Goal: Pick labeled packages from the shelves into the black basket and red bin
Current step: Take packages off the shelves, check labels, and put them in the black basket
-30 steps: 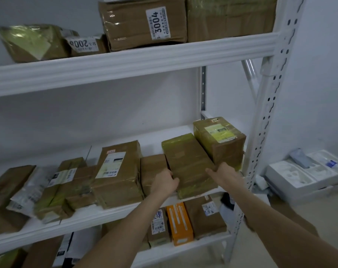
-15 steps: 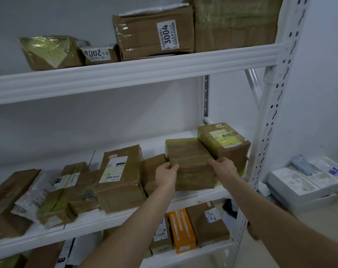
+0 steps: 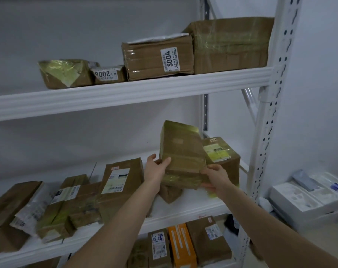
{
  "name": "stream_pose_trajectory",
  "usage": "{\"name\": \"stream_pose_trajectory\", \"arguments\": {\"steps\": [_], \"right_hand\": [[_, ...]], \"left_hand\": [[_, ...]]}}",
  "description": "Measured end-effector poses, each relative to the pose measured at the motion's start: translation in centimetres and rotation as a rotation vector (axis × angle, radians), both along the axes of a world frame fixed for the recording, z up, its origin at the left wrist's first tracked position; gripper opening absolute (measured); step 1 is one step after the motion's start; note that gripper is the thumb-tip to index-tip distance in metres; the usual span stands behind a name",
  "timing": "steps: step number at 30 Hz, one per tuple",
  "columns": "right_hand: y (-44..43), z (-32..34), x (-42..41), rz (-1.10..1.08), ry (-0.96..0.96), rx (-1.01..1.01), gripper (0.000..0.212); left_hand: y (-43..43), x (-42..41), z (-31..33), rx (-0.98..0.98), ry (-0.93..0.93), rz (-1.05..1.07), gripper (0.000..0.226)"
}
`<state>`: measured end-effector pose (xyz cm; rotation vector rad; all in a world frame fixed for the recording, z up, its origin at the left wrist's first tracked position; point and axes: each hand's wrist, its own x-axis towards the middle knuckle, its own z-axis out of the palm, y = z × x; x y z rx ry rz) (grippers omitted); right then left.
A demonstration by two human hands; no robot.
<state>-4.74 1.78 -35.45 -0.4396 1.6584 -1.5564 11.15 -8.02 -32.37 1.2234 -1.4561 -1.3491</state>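
The package (image 3: 183,151) is a flat cardboard box, wound all over in clear tape that shines yellowish. I judge it stiff and not heavy, because two hands carry it by one end only. The tape film is probably slippery, so a hold on the edges and corners is safer than on the smooth face. One hand moved under the bottom would help for carrying.

The left hand (image 3: 156,171) grips the near left corner, with the thumb on the top face and the fingers (image 3: 152,157) curled round the edge. The right hand (image 3: 216,176) grips the near right corner, fingers under it.

The package stands tilted above the middle shelf (image 3: 183,211), far end high. Its near end is over a small brown package (image 3: 170,193), just beside the box with the yellow label (image 3: 222,157). The face we see is plain brown (no label shows on it). Basket and bin are not in view.
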Motion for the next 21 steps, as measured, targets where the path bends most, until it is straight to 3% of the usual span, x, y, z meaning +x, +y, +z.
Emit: {"name": "stream_pose_trajectory", "arguments": {"steps": [3, 6, 10, 15, 17, 21], "right_hand": [[0.0, 0.3, 0.7, 0.162, 0.01, 0.045, 0.059], [-0.3, 0.9, 1.3, 0.256, 0.084, 0.103, 0.04], [-0.8, 1.5, 1.4, 0.168, 0.01, -0.045, 0.04], [-0.9, 2.2, 1.1, 0.151, 0.19, -0.079, 0.058], [-0.8, 2.4, 1.2, 0.189, 0.237, -0.097, 0.067], [-0.3, 2.6, 1.3, 0.192, 0.242, -0.086, 0.065]], "left_hand": [[-0.8, 1.7, 0.3, -0.041, -0.045, -0.046, 0.061], [-1.3, 3.0, 0.6, -0.047, -0.055, -0.109, 0.063], [-1.3, 4.2, 0.5, -0.062, -0.116, -0.174, 0.074], [-1.3, 4.9, 0.8, -0.104, -0.185, -0.219, 0.08], [-1.2, 5.0, 1.1, -0.12, -0.196, -0.223, 0.077], [-1.1, 5.0, 1.3, -0.15, -0.149, -0.169, 0.055]]}}
